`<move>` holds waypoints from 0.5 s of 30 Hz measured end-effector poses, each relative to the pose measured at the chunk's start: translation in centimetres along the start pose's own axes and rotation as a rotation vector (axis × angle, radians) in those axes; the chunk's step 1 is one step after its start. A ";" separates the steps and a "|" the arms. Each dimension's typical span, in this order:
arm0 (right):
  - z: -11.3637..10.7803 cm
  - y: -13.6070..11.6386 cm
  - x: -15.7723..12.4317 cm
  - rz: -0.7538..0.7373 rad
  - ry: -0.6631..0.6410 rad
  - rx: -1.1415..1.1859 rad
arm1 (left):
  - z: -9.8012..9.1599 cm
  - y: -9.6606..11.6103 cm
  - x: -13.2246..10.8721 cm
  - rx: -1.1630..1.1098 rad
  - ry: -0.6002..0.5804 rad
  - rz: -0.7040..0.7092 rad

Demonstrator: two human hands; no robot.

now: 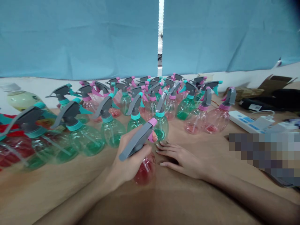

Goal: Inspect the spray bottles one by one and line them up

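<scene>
Fingers (145, 151) of the left hand (128, 159) are wrapped firmly round the neck of a rounded, see-through red plastic spray bottle (144, 172) with a grey trigger head and pink nozzle, and there it is in the head view, near the middle of the brown tabletop (21, 200), nozzle facing away and to the right! One fingertip is up by the pink trigger; whether the base touches down, I can't tell. Beside it, the right hand (180, 159) lies palm down, fingers stretched out, tips very near the red bottle. Straight ahead of those tips, standing in the way, a see-through green plastic spray bottle with a turquoise collar (162, 129). Look left: a run of green-tinted bottles (87, 143) lines the table, out to a red-bodied bottle (16, 150) at the edge, a pale yellow bottle with a white cap (24, 100) behind. Farther back, a packed crowd of pink and green spray bottles (171, 106) closes off the rear. On the right, two pink-tinted bottles (217, 120) stand together, then a white power strip (243, 122), with a brown cardboard box (272, 86) beyond, all beneath a blue cloth curtain (70, 37).
</scene>
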State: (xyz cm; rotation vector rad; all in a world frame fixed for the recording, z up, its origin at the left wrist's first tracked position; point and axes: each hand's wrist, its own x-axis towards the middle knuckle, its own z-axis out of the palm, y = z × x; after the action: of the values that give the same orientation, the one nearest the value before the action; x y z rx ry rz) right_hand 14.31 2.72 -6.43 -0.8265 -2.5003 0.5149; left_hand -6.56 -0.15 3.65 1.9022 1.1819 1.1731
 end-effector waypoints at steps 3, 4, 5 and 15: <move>0.0 0.0 0.0 0.004 -0.006 -0.013 | 0.0 -0.2 -0.1 -0.037 -0.026 -0.029; 0.0 -0.1 0.0 0.005 -0.006 -0.016 | 0.0 -0.3 -0.2 -0.046 -0.029 -0.033; 0.0 -0.1 0.0 0.006 -0.004 -0.016 | 0.0 -0.4 -0.2 -0.046 -0.029 -0.035; 0.1 0.1 -0.1 0.004 0.002 -0.020 | 0.2 -0.6 0.3 0.031 0.051 -0.017</move>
State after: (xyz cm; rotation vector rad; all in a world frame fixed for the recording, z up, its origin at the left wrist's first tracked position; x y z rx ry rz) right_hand 14.36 2.72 -6.60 -0.8396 -2.5065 0.4911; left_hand -6.51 0.37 3.20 1.8912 1.2478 1.2071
